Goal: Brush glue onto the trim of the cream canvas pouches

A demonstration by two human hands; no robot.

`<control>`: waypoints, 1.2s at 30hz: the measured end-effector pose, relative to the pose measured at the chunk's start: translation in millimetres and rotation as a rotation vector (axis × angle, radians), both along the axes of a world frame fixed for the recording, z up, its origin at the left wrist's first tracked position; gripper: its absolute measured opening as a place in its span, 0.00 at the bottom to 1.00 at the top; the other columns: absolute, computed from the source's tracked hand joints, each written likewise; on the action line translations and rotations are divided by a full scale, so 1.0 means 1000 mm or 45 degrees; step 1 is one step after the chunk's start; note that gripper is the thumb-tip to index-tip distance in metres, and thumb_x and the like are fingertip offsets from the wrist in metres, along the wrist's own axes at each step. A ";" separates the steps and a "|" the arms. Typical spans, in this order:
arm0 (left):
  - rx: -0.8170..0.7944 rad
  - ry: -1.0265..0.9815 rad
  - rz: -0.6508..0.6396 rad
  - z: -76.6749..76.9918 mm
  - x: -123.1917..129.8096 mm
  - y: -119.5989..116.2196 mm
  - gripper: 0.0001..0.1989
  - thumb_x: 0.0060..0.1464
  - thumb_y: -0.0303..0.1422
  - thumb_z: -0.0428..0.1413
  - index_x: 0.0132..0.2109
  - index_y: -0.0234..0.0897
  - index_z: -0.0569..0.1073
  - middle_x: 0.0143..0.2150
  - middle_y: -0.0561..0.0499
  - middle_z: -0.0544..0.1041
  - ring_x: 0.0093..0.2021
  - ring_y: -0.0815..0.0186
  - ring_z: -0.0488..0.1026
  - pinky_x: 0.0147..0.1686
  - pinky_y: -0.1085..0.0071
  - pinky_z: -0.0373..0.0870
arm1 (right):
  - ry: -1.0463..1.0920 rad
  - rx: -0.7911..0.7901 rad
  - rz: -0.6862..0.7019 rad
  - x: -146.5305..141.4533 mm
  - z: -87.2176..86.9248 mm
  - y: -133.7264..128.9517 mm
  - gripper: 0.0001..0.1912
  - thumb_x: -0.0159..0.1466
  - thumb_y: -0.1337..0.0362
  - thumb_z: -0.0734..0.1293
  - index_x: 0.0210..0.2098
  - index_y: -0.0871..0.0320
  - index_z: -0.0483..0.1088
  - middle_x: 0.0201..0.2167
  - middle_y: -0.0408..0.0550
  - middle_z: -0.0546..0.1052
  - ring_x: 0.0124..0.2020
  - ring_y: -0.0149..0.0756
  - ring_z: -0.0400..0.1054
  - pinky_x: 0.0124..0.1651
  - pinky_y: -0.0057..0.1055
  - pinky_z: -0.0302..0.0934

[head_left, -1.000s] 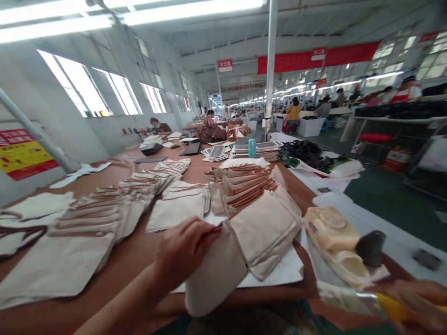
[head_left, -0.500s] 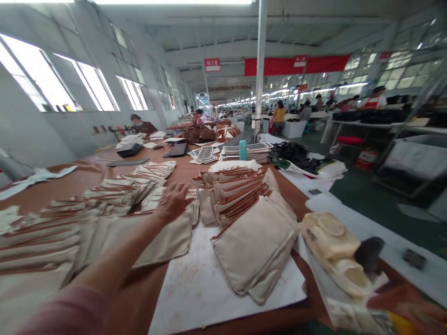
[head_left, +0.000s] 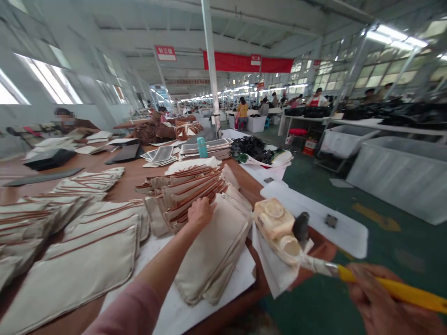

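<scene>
**Change:** Half a second ago the left hand (head_left: 200,213) was out over the flat canvas pieces. Now it sits on the fanned stack of canvas pieces (head_left: 190,197). The right hand (head_left: 380,300) has come up, and more of the yellow-handled glue brush (head_left: 394,287) shows. The whole view has turned to the right.

**Brush way:** The long brush lies from lower right to upper left. Its tip points left and a bit up.

**Brush place:** It is past the table edge, over the green floor (head_left: 401,260). Its tip is right by the white paper (head_left: 274,272) that holds pale lumps of dried glue (head_left: 274,221). It may touch the paper, but that is hard to see.

**Left arm:** It comes from the bottom left in a pink sleeve (head_left: 129,311). The forearm is bare and reaches up and forward.

**Left fingers:** They lie close together and press down on the stack's brown strips. They pinch nothing that I can see.

**Right fingers:** They curl around the yellow handle and grip it. The view is blurry here.

**Nearby:** A folded canvas pile (head_left: 213,251) lies on a white sheet (head_left: 213,307), just beside the left hand. A dark object (head_left: 301,226) stands by the glue lumps.
</scene>
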State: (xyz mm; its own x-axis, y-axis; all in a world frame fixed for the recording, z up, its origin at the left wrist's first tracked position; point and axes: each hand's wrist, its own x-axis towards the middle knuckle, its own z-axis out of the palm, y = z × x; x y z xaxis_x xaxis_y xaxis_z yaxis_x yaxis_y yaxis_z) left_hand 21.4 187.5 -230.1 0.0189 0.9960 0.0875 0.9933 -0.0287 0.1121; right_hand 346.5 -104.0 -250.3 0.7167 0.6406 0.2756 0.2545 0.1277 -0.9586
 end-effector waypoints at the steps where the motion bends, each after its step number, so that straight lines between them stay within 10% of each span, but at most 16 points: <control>1: -0.002 0.001 -0.012 0.001 0.001 0.002 0.19 0.64 0.47 0.49 0.50 0.41 0.75 0.52 0.40 0.76 0.52 0.50 0.74 0.46 0.60 0.69 | -0.033 -0.044 -0.011 0.003 0.003 0.003 0.17 0.63 0.48 0.72 0.34 0.56 0.74 0.18 0.43 0.67 0.17 0.35 0.61 0.16 0.27 0.56; 7: 0.115 0.032 -0.017 -0.003 0.010 -0.001 0.19 0.62 0.44 0.50 0.57 0.44 0.73 0.56 0.40 0.72 0.59 0.47 0.67 0.53 0.55 0.65 | -0.573 -0.141 0.317 0.012 -0.024 0.053 0.17 0.69 0.50 0.65 0.33 0.57 0.75 0.29 0.47 0.77 0.31 0.40 0.71 0.37 0.33 0.65; 11: 0.113 0.025 0.038 -0.008 0.021 -0.002 0.19 0.61 0.43 0.52 0.54 0.37 0.72 0.54 0.38 0.74 0.56 0.47 0.69 0.50 0.56 0.68 | -0.652 -0.185 0.467 0.010 -0.044 0.073 0.16 0.68 0.51 0.65 0.32 0.56 0.76 0.29 0.46 0.77 0.30 0.40 0.72 0.34 0.32 0.64; 29: 0.094 -0.166 0.166 -0.008 0.014 -0.023 0.11 0.57 0.40 0.59 0.43 0.39 0.75 0.44 0.42 0.80 0.49 0.52 0.75 0.46 0.61 0.68 | -0.842 0.046 0.537 0.007 -0.063 0.025 0.11 0.67 0.55 0.68 0.46 0.51 0.78 0.44 0.51 0.79 0.43 0.49 0.76 0.43 0.39 0.74; 36: 0.407 -0.275 -0.155 0.009 -0.007 -0.090 0.14 0.67 0.43 0.49 0.40 0.44 0.76 0.46 0.46 0.77 0.52 0.59 0.70 0.55 0.67 0.64 | -0.788 -0.020 0.554 0.012 -0.055 0.025 0.14 0.65 0.51 0.69 0.40 0.54 0.79 0.38 0.52 0.80 0.36 0.46 0.77 0.38 0.32 0.73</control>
